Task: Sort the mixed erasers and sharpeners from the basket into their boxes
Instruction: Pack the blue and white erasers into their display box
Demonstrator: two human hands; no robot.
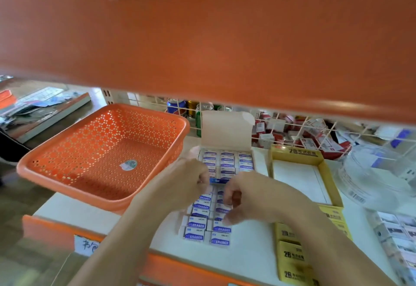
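Observation:
The orange perforated basket (67,173) on the left holds only a round sticker. An open eraser box (227,128) with its lid upright is packed with white-and-blue erasers (227,158). Two rows of loose erasers (198,225) lie on the white shelf in front of it. My left hand (191,180) hovers over the box's near edge and pinches the end of a small blue item (218,180). My right hand (240,195) is beside it, fingers curled down over the loose rows; whether it grips an eraser is hidden.
An open yellow box (328,177) with a white floor stands right of the eraser box, and small yellow 2B packs (290,256) lie in front of it. An orange shelf (202,27) overhangs the top of the view. A wire rack (304,132) of goods runs behind.

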